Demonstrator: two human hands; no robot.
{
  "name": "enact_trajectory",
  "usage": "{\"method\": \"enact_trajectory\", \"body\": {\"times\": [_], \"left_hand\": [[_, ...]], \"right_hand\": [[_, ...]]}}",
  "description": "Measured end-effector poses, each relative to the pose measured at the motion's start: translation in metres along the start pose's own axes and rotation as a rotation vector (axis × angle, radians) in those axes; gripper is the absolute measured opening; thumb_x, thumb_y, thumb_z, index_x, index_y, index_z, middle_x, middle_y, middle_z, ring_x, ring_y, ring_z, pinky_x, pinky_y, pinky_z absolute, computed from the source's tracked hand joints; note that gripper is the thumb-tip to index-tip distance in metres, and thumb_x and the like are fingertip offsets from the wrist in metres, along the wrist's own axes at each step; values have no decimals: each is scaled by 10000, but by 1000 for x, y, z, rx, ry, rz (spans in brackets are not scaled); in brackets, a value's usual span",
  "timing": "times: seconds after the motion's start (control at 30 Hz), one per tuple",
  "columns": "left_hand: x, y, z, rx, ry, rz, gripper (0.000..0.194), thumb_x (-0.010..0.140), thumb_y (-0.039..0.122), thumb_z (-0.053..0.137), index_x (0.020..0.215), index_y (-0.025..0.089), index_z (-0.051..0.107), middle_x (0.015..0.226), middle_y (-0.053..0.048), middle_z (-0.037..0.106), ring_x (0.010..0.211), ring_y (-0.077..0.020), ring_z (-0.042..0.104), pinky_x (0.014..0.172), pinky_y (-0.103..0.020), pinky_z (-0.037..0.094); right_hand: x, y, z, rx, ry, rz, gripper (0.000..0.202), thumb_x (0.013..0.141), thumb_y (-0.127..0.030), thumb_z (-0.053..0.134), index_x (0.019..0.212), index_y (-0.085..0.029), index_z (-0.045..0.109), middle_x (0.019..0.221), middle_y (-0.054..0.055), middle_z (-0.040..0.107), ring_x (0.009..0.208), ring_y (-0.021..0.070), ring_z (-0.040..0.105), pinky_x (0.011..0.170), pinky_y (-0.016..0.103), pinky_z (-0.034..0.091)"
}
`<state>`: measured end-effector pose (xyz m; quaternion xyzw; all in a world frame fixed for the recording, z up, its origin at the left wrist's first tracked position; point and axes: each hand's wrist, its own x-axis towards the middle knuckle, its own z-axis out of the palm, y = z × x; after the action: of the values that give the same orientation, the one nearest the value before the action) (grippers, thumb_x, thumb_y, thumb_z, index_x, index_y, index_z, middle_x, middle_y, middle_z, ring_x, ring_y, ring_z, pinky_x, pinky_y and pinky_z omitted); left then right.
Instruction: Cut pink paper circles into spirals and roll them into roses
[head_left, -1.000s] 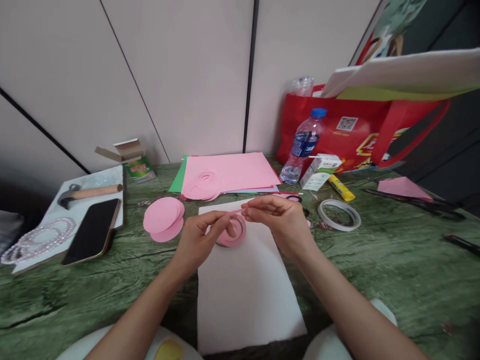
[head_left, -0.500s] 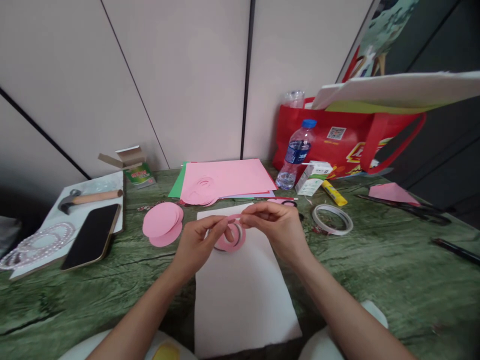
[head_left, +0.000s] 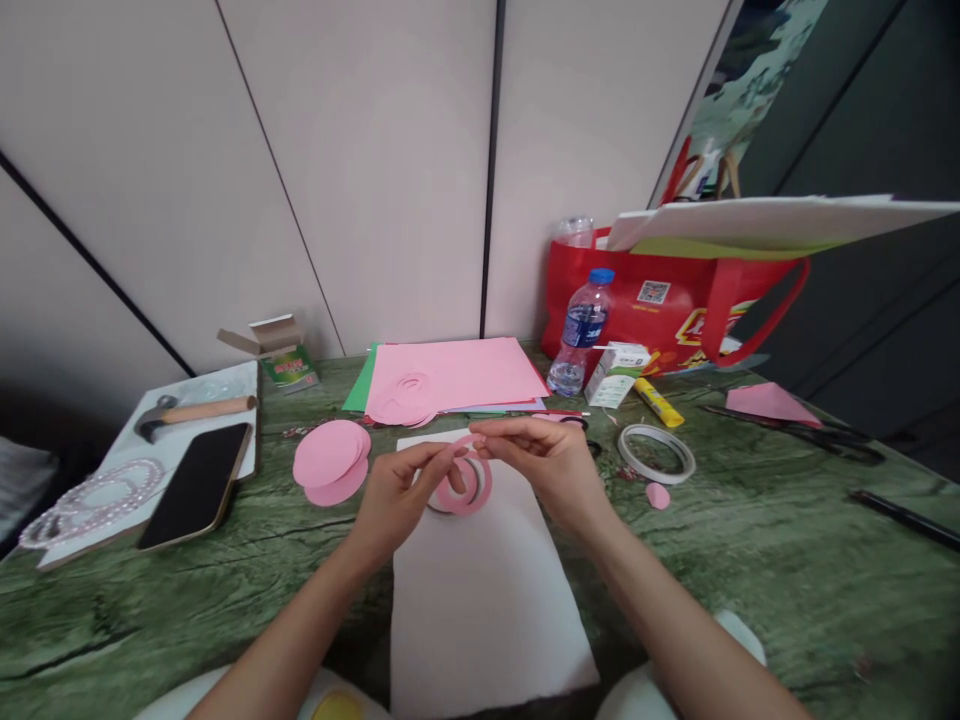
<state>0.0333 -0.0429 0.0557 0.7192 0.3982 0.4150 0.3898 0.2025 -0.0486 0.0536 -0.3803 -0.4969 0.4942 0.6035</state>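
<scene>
My left hand (head_left: 401, 487) and my right hand (head_left: 551, 460) are close together over a white sheet (head_left: 480, 600), each with thumb and fingertips pinched. Between their fingertips runs a small curved strip of pink paper (head_left: 466, 444); the fingers cover its ends. Just below it is a pink ring (head_left: 480, 492) with a grey-white band inside, partly hidden by my left fingers. Left of my left hand lies a stack of pink paper circles (head_left: 330, 455). A white tape roll (head_left: 652, 468) and a small pink scrap (head_left: 658, 496) lie right of my right hand.
Behind are pink paper sheets (head_left: 465, 368), a water bottle (head_left: 580, 335), a small white carton (head_left: 616, 375), a yellow glue stick (head_left: 660, 402) and a red bag (head_left: 660, 310). Scissors (head_left: 825, 438) lie right; a phone (head_left: 199, 485), hammer (head_left: 199, 410) and beads (head_left: 97, 495) are left.
A small pink scrap now lies beside the tape roll, where none showed before. The view has tilted slightly upward. Both hands still pinch the strip, with their fingertips shifted a little.
</scene>
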Motion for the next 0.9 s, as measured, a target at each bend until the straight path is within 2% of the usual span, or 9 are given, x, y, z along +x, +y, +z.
{"method": "enact_trajectory", "body": {"times": [0.13,0.37,0.6,0.77,0.9], "left_hand": [[-1,-1,0,-1,-13,0,245,856,293,483,723,168,646,621,11,612,640,-125,543,710,-236,421],[-2,0,-1,23,-20,4,271,857,291,483,678,160,639,621,11,616,617,-110,532,660,-214,412],[0,0,0,-9,-33,7,213,850,283,496,806,165,668,618,16,613,612,-109,538,623,-208,411],[-1,-2,0,-7,-15,8,226,855,290,488,794,159,662,618,12,603,599,-107,515,606,-215,398],[-1,-3,-1,-18,9,14,221,852,292,495,793,156,659,602,14,600,598,-110,519,629,-223,404]], "right_hand": [[0,0,0,27,0,-12,142,638,-269,730,759,-197,710,748,30,720,674,170,664,679,322,550],[0,3,0,16,26,-4,150,589,-233,761,708,-177,689,671,7,697,614,139,640,611,266,530],[0,1,1,61,17,24,130,582,-209,767,682,-185,689,597,-7,686,578,134,643,577,244,525],[1,2,0,55,3,-16,93,603,-203,755,683,-187,711,665,4,704,608,138,650,615,256,536],[2,3,0,57,-20,7,132,632,-232,735,757,-190,722,739,22,720,662,158,666,674,293,549]]}}
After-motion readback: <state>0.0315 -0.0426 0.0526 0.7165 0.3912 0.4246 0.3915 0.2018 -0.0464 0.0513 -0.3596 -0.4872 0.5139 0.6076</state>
